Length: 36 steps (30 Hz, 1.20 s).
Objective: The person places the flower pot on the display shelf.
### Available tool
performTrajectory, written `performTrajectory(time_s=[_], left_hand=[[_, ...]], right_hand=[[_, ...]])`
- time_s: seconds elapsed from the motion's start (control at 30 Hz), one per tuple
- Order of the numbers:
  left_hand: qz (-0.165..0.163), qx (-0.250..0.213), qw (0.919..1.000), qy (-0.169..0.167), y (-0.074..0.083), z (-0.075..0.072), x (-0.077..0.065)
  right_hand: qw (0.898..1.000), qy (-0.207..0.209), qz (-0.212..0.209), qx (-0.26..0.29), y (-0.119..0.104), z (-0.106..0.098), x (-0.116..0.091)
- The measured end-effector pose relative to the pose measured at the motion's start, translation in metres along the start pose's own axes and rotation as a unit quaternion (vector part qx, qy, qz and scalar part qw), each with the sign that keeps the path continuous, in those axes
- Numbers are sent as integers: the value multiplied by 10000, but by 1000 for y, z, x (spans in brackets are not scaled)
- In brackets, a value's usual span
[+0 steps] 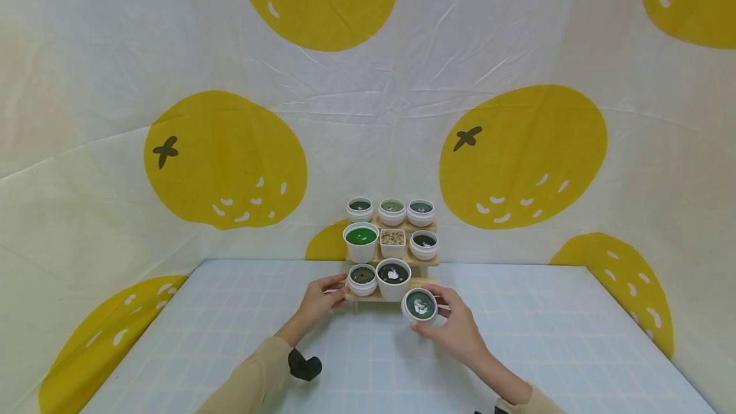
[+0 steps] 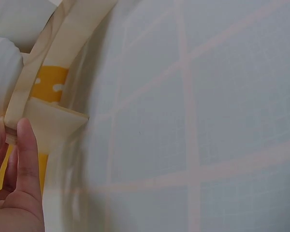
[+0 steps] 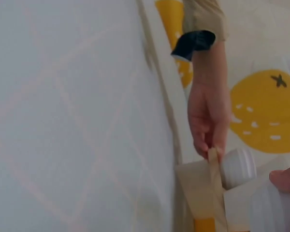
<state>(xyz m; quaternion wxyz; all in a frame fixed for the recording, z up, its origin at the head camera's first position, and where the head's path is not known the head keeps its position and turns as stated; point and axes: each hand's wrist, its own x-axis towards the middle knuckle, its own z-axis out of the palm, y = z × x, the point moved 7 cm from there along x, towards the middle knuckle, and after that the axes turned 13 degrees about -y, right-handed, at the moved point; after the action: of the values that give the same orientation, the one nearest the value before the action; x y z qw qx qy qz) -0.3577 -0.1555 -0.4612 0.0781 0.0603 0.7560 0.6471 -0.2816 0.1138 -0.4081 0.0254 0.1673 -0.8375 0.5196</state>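
A three-tier wooden stand (image 1: 424,282) holds small white pots in rows. My left hand (image 1: 315,305) pinches the left end of its lowest board (image 2: 20,104), beside a white ridged pot (image 1: 362,280) with dark green contents. In front of the bottom tier's right end, my right hand (image 1: 460,328) grips another white pot (image 1: 420,305) between thumb and fingers. That pot is tilted toward me, showing a dark green face with a white patch. To its left, a taller white cup (image 1: 393,280) with a dark top stands on the lowest tier.
Higher on the stand are a cup with a bright green top (image 1: 361,236), a square cup of speckled bits (image 1: 393,243) and several round pots. A pale blue checked cloth (image 1: 230,331) covers the table. Behind hangs a white curtain (image 1: 368,114) printed with yellow fruit.
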Motion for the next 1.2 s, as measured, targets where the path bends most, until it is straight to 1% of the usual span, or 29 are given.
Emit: performTrajectory(time_s=[0.17,0.37,0.6,0.83,0.97,1.07,1.1,1.2], left_hand=[[-25,33,10000,-1,-1,0,0],[6,67,10000,-15,0,-1,2],[69,116,9999,-42,1,0,0],[102,15,9999,-93,4,2,-1],[72,29,9999,-145,7,2,-3],[76,44,9999,-139,6,2,-4],[93,29,9998,-145,5,2,-3],[307,42,9992,-244,1,1,-1]], right_hand=[[9998,186,21,-93,-1,-17,5],[9995,151,266,-119,10,-27,19],[9988,89,472,-79,24,-28,32],[9987,-32,495,-135,31,-26,38],[9981,-13,611,-84,35,-25,40],[9980,19,630,-32,35,-25,42],[9980,22,627,-29,35,-25,42],[9981,23,617,-15,36,-25,43]])
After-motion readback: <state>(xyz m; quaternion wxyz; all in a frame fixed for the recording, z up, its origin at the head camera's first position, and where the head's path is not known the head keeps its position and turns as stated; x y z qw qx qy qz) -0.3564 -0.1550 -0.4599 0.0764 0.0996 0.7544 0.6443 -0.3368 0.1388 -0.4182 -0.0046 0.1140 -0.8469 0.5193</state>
